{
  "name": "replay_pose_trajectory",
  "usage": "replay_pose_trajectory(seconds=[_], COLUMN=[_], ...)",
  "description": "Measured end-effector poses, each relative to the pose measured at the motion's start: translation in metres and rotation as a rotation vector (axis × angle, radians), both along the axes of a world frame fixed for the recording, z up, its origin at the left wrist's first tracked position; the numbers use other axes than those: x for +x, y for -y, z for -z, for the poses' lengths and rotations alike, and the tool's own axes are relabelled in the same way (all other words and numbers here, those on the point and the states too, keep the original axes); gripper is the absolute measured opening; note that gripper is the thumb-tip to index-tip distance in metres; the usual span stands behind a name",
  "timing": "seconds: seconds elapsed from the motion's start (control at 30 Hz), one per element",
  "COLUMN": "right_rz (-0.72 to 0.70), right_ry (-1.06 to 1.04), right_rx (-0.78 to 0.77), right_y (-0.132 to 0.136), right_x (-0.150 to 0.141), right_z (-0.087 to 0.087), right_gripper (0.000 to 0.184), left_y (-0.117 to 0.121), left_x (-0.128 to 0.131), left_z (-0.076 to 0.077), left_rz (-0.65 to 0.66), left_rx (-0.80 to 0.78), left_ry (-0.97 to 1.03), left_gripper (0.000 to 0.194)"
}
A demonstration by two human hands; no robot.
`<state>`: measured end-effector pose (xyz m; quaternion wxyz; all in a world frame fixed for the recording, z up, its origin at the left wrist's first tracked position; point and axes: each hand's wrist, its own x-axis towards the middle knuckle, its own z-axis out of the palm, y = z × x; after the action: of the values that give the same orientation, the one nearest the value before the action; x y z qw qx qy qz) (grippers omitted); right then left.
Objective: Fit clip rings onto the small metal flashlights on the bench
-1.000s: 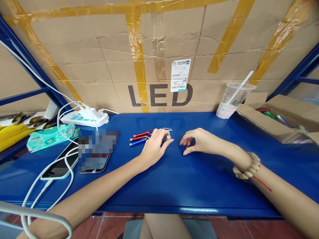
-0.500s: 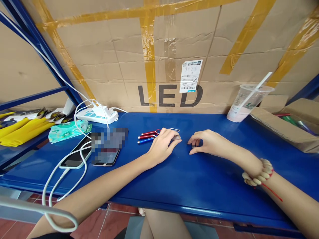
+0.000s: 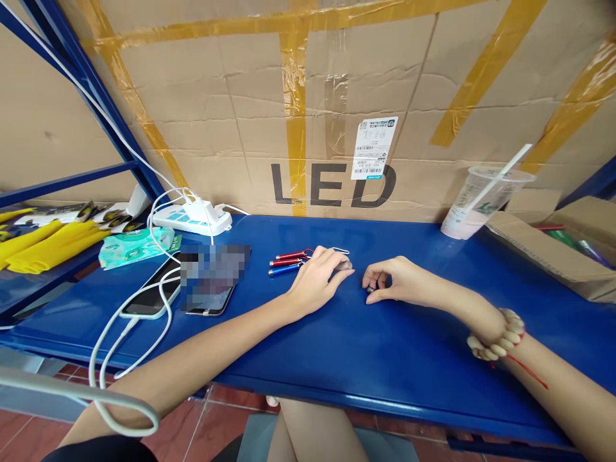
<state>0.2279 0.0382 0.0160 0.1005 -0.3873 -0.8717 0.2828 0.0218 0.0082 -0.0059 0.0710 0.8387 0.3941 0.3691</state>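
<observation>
My left hand [image 3: 318, 282] rests on the blue shelf top [image 3: 366, 346], its fingertips pinched on a small silvery round piece. Just left of it lie three small pen-shaped lights [image 3: 287, 262], two red and one blue, with a thin wire clip [image 3: 338, 249] behind my fingers. My right hand [image 3: 395, 280] lies a little to the right, fingers curled around a tiny dark part held against the shelf top. A beaded bracelet [image 3: 495, 334] sits on my right wrist.
Two phones [image 3: 153, 296] with white cables lie at the left, a white power strip [image 3: 192, 220] behind them. A green tissue pack [image 3: 131, 246] and yellow items sit far left. A plastic cup with straw [image 3: 476, 202] and an open cardboard box [image 3: 553, 247] stand right. A taped LED carton [image 3: 332, 109] forms the back wall.
My two hands have drawn slightly closer together, and my left fingertips have curled over the silvery piece. The view has shifted left and tilted a little.
</observation>
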Motion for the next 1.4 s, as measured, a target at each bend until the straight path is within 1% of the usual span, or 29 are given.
replay_pose_trajectory(seconds=[0.17, 0.33, 0.43, 0.5, 0.57, 0.63, 0.73, 0.8, 0.87, 1.0, 1.07, 1.13, 1.2, 1.3, 1.4], right_rz=[-0.013, 0.028, 0.025, 0.024, 0.033, 0.066, 0.112, 0.116, 0.109, 0.089, 0.056, 0.021, 0.014, 0.032, 0.005], right_ry=[0.007, 0.002, -0.014, -0.021, -0.06, -0.15, -0.289, -0.327, -0.303, -0.084, -0.004, 0.003, -0.035, -0.099, -0.11], right_rx=[0.009, 0.016, 0.014, 0.05, 0.127, 0.236, 0.383, 0.458, 0.554, 0.786, 0.869, 0.926, 0.963, 0.996, 1.019], right_y=[-0.002, 0.003, 0.006, 0.008, 0.009, 0.01, 0.012, 0.013, 0.014, 0.016, 0.017, 0.017, 0.017, 0.017, 0.017], right_x=[0.0, -0.005, -0.007, -0.008, -0.008, -0.008, -0.009, -0.009, -0.009, -0.007, -0.007, -0.006, -0.006, -0.006, -0.005], right_z=[0.004, 0.001, -0.001, -0.002, -0.003, -0.005, -0.006, -0.007, -0.007, -0.007, -0.007, -0.007, -0.006, -0.006, -0.005], right_gripper=[0.033, 0.033, 0.027, 0.022, 0.016, 0.014, 0.019, 0.024, 0.027, 0.032, 0.032, 0.03, 0.028, 0.023, 0.016], left_y=[-0.001, -0.001, -0.001, -0.001, 0.0, 0.0, -0.001, -0.001, -0.002, -0.002, -0.002, -0.001, 0.0, 0.0, 0.0], left_x=[0.0, 0.0, 0.0, 0.0, 0.001, 0.001, 0.0, 0.0, 0.0, 0.001, 0.002, 0.003, 0.003, 0.003, 0.003], left_z=[0.0, 0.001, 0.001, 0.0, 0.0, -0.001, -0.001, -0.001, 0.0, 0.0, 0.0, -0.001, -0.002, -0.003, -0.003], left_rz=[0.004, 0.005, -0.004, -0.009, -0.008, -0.008, -0.01, -0.006, 0.005, 0.023, 0.034, 0.05, 0.057, 0.043, 0.044], left_rx=[0.005, 0.012, 0.003, 0.001, 0.003, 0.006, -0.007, -0.022, -0.034, -0.013, 0.016, 0.04, 0.056, 0.059, 0.058], left_ry=[-0.003, -0.005, -0.009, -0.012, -0.014, -0.016, -0.021, -0.028, -0.037, -0.064, -0.106, -0.149, -0.172, -0.181, -0.185], left_gripper=[0.011, 0.011, 0.011, 0.011, 0.011, 0.011, 0.013, 0.015, 0.015, 0.017, 0.019, 0.021, 0.022, 0.022, 0.022])
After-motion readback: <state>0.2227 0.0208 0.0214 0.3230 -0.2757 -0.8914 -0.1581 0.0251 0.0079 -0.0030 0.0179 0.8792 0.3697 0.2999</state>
